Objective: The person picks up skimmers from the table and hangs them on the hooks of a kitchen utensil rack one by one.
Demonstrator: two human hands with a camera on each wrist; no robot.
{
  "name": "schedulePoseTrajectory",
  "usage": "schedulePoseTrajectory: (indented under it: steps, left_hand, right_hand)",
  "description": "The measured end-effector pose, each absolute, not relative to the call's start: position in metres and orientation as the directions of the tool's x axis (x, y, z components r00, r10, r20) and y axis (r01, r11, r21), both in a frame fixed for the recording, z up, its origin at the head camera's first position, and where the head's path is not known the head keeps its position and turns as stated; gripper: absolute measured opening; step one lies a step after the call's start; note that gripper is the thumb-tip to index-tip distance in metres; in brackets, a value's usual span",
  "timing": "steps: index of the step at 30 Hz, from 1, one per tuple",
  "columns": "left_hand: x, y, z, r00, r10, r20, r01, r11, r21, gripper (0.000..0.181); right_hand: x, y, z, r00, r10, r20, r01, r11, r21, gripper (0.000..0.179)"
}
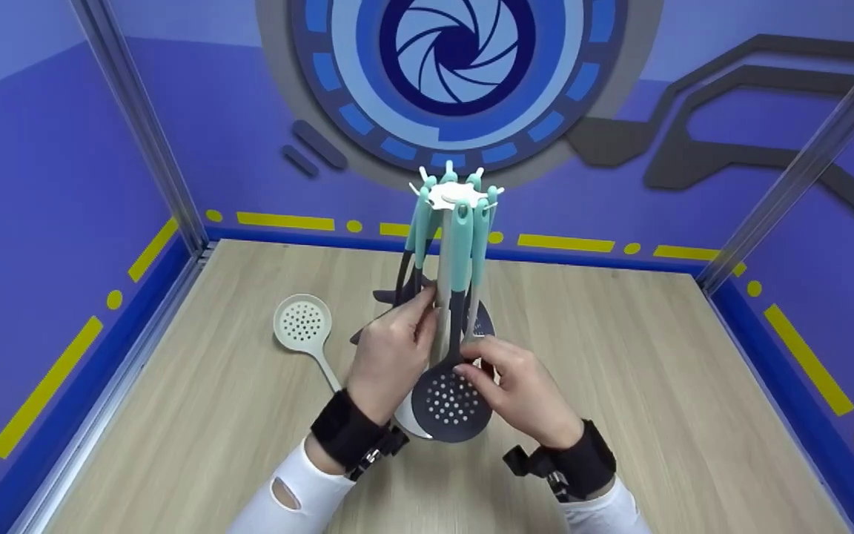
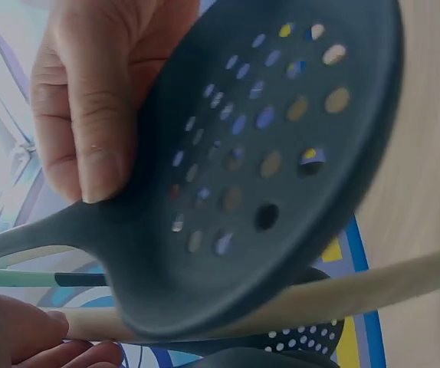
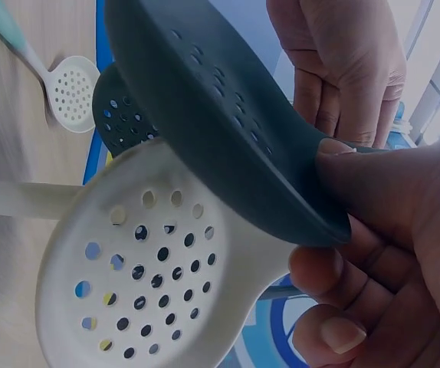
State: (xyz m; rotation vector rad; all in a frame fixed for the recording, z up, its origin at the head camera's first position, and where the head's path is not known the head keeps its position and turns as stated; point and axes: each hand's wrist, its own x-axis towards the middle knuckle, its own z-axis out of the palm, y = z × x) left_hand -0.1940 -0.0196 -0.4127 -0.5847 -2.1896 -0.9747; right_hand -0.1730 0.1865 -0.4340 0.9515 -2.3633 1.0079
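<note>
A utensil rack with a white top (image 1: pixel 451 195) and a pale pole (image 2: pixel 97 323) carries several hanging utensils with mint handles. My left hand (image 1: pixel 391 354) grips the pole, its thumb and fingers (image 2: pixel 21 330) round it. At the front hangs a dark skimmer (image 1: pixel 451 404), its mint handle up at the rack's top. My right hand (image 1: pixel 527 382) pinches this skimmer where bowl meets neck, thumb (image 3: pixel 339 157) on the inner side. Close beside it hangs a white skimmer (image 3: pixel 136 268), mostly hidden in the head view.
Another white skimmer (image 1: pixel 302 324) lies on the wooden table (image 1: pixel 664 386), left of the rack, its handle partly behind my left wrist. More dark utensil heads (image 1: pixel 480 320) hang at the back. Blue panels (image 1: pixel 204 133) enclose the table at the back and sides.
</note>
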Motion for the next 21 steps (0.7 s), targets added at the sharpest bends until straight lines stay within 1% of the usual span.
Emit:
schedulePoseTrajectory:
  steps: [5, 12, 17, 21]
  left_hand:
    - [-0.1963, -0.0161, -0.4184, -0.688, 0.145, 0.711, 0.601, 0.662, 0.447, 0.032]
    - [-0.2, -0.0139, -0.4224, -0.725, 0.142, 0.674, 0.571, 0.67, 0.473, 0.029]
    - [-0.1998, -0.0133, -0.4226, -0.764, 0.141, 0.63, 0.548, 0.658, 0.517, 0.029]
    - [-0.199, -0.013, -0.4217, -0.776, 0.142, 0.614, 0.54, 0.652, 0.532, 0.03]
  right_hand:
    - [-0.1743, 0.1873, -0.4352, -0.717, -0.414, 0.56, -0.693, 0.514, -0.506, 0.012]
    - [-0.1749, 0.1873, -0.4344, -0.753, -0.403, 0.52, -0.656, 0.527, -0.541, 0.013]
    - [-0.1753, 0.1872, -0.4339, -0.764, -0.403, 0.505, -0.644, 0.535, -0.547, 0.015]
    - [-0.1761, 0.1878, -0.4345, -0.774, -0.395, 0.494, -0.63, 0.547, -0.551, 0.015]
